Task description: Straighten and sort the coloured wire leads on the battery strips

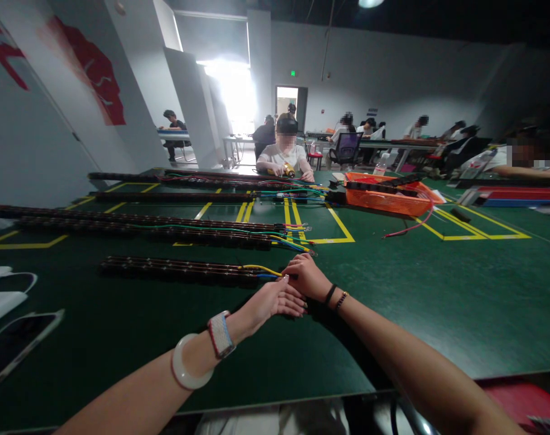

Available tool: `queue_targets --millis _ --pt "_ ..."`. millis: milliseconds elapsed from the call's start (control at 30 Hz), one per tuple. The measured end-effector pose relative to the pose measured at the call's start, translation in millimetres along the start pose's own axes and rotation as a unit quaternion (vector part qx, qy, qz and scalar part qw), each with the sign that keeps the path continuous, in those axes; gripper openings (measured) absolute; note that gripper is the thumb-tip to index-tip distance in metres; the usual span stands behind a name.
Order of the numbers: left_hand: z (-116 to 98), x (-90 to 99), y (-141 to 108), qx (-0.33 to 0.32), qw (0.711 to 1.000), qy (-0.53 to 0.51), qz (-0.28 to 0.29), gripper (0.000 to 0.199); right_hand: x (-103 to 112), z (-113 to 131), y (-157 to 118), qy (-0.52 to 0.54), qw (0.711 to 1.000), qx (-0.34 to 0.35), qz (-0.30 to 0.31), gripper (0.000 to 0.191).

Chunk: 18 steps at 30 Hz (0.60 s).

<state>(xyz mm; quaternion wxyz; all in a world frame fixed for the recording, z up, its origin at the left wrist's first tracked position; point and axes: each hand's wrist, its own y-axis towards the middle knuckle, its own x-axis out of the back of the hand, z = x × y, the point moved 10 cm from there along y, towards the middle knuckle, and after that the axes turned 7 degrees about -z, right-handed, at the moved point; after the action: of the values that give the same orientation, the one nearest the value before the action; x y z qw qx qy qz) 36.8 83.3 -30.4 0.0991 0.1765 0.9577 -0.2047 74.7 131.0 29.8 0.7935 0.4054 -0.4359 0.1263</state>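
A short black cable bundle [179,267], with brown lengths along its top, lies on the green table in front of me. From its right end a yellow wire [259,267] and a blue wire [268,276] run into my hands. My left hand [275,300] has its thumb against the wire ends and its fingers bent beneath. Touching it, my right hand [307,277] pinches the wires from the far side. The wire tips are hidden between my fingers. Just beyond lies a longer bundle [166,228] with loose coloured wire ends.
More bundles [175,196] lie farther back. An orange basket [388,202] with black parts stands back right. Across the table a person [286,151] handles a yellow tool [288,170]. A phone [21,344] and white items [3,305] lie at the left edge.
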Motion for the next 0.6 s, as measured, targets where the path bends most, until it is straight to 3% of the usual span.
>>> queue_targets --millis 133,300,467,600 --pt "3 8.5 5 0.034 0.992 -0.117 -0.037 0.044 9 15 0 -0.077 0.995 0.059 -0.021 0.023" --pt "-6 20.9 7 -0.013 0.968 -0.239 -0.080 0.025 11 39 -3 -0.188 0.972 0.142 -0.012 0.016" --pt "-4 27.7 6 -0.010 0.958 -0.261 -0.120 0.021 1 58 -7 -0.242 0.949 0.198 0.022 0.019" --pt "-6 28.3 6 -0.023 0.958 -0.258 -0.119 0.023 3 56 -5 -0.196 0.963 0.182 0.043 0.022"
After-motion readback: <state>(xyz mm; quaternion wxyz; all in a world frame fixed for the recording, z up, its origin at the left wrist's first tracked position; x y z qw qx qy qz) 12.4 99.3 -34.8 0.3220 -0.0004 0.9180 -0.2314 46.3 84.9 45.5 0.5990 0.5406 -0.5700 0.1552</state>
